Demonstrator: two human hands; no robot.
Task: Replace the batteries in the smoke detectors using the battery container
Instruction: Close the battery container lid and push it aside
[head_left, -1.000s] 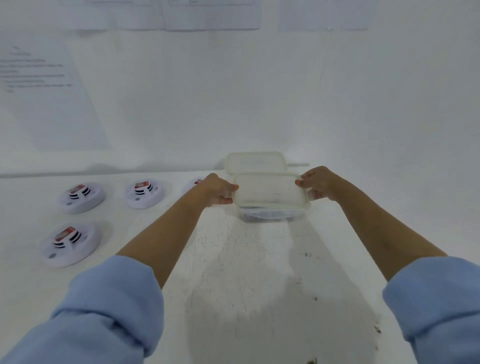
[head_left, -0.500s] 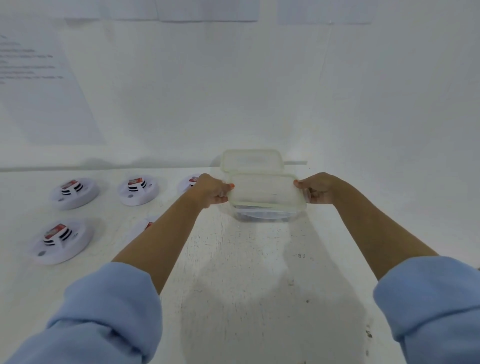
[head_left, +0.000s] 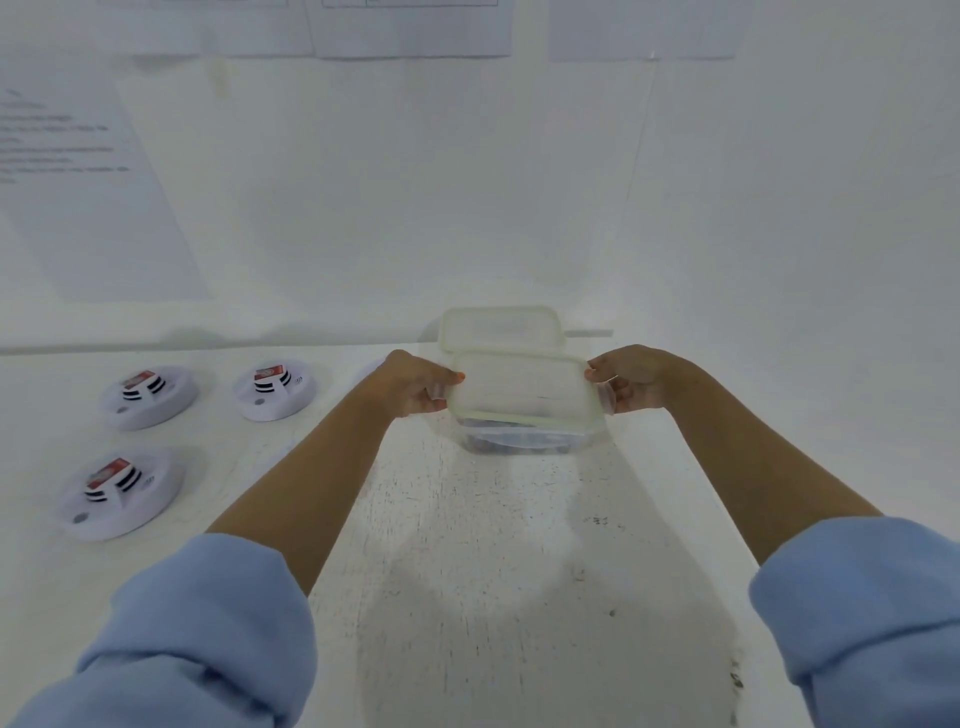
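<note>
1. White table against a white wall hung with paper sheets.
2. Far centre of the table: the clear battery container, lid on, dark contents dimly visible through its side.
3. Left hand grips the container's left end, thumb on the lid's edge, fingers curled beneath.
4. Right hand grips its right end in the same way.
5. Just behind the container sits a second container.
6. Well left of the container lie three smoke detectors, apart from each other.
</note>
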